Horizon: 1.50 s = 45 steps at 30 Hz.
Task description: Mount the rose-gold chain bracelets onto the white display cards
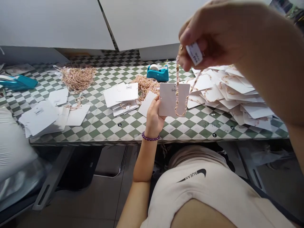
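Rose-gold chain (177,95) and white tag (194,53) clenched in right hand (213,34); left hand (153,118) grasping white card (174,99) over checkered counter (104,133)

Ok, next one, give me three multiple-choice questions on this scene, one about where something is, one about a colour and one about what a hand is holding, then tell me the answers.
1. Where is the teal tape dispenser?
A. On the floor
B. On the green-and-white checkered table
C. On the person's lap

2. What colour is the bead bracelet on the left wrist?
A. Teal
B. White
C. Purple

3. What is the right hand holding?
A. A small white tag and a pale gold chain
B. A roll of tape
C. Nothing

1: B, it stands on the far part of the table top.
2: C, the beads show purple just below the left hand.
3: A, the fingers pinch the tag, and the chain hangs down in front of the white card in the left hand.
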Available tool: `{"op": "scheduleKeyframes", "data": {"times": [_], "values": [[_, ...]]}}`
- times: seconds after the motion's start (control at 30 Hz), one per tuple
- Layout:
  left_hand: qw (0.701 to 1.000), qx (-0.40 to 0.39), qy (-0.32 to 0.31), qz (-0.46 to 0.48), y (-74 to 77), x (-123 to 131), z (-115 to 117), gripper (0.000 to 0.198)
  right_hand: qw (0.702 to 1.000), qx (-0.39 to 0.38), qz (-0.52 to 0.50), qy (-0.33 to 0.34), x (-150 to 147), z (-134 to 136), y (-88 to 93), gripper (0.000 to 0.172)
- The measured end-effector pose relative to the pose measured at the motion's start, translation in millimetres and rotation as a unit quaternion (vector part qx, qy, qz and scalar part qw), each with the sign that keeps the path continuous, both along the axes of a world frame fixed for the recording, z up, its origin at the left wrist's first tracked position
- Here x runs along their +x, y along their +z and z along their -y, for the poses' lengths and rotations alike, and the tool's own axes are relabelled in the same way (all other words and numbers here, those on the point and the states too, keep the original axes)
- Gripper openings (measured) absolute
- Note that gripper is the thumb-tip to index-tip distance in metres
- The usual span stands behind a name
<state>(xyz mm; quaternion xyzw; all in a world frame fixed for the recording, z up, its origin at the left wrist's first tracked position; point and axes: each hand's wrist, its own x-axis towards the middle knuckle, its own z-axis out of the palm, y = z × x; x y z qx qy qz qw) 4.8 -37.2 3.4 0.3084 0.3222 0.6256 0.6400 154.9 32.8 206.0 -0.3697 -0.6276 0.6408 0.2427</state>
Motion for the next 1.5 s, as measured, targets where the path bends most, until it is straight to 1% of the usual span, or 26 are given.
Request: {"op": "scheduleKeyframes", "data": {"times": [0.07,0.1,0.17,0.23,0.33,0.4,0.47,0.53,0.6,0.77,0.93,1.13,1.27,1.4,1.5], "values": [[1.000,0.000,-0.019,0.004,0.2,0,2,0.032,0.999,0.036,0.034,-0.022,0,-12,-7.2,0.025],[1.000,0.000,-0.024,0.004,0.3,0,2,0.032,0.998,0.034,0.040,-0.033,0,-18,-11.3,0.024],[0.999,0.004,-0.037,0.003,1.1,-1,3,0.032,0.999,-0.001,0.029,-0.037,2,-29,-19.6,0.027],[0.998,0.015,-0.063,0.005,2.8,0,4,0.033,0.999,-0.023,0.027,-0.015,5,-38,-27.6,0.034],[0.995,0.016,-0.099,0.002,4.1,1,5,0.040,0.998,-0.052,0.030,0.026,8,-49,-38.4,0.041],[0.995,0.008,-0.103,-0.007,2.1,2,5,0.044,0.996,-0.070,0.041,0.030,10,-54,-44.2,0.039],[0.995,0.011,-0.102,-0.015,-1.9,3,5,0.046,0.995,-0.077,0.061,0.024,11,-57,-48.2,0.033],[0.994,0.023,-0.102,-0.017,-6.1,3,4,0.046,0.995,-0.070,0.068,0.016,13,-61,-50.6,0.027],[0.994,0.033,-0.101,-0.022,-8.9,3,4,0.045,0.996,-0.055,0.066,0.008,15,-64,-52.1,0.024],[0.993,0.039,-0.101,-0.048,-9.7,2,4,0.050,0.995,-0.050,0.080,-0.014,19,-72,-57.5,0.021],[0.994,0.029,-0.099,-0.048,-7.7,2,5,0.055,0.994,-0.061,0.093,-0.023,21,-76,-63.6,0.023],[0.991,0.050,-0.104,-0.074,-7.0,3,6,0.051,0.990,-0.077,0.120,0.008,16,-78,-67.3,0.046],[0.992,0.042,-0.098,-0.074,-7.1,4,8,0.050,0.992,-0.074,0.099,0.026,10,-69,-63.0,0.046],[0.993,0.017,-0.107,-0.053,-7.3,4,9,0.045,0.994,-0.065,0.083,0.034,4,-56,-52.5,0.045],[0.993,0.014,-0.114,-0.037,-7.2,4,9,0.040,0.995,-0.049,0.078,0.036,-1,-50,-45.7,0.046]]}}
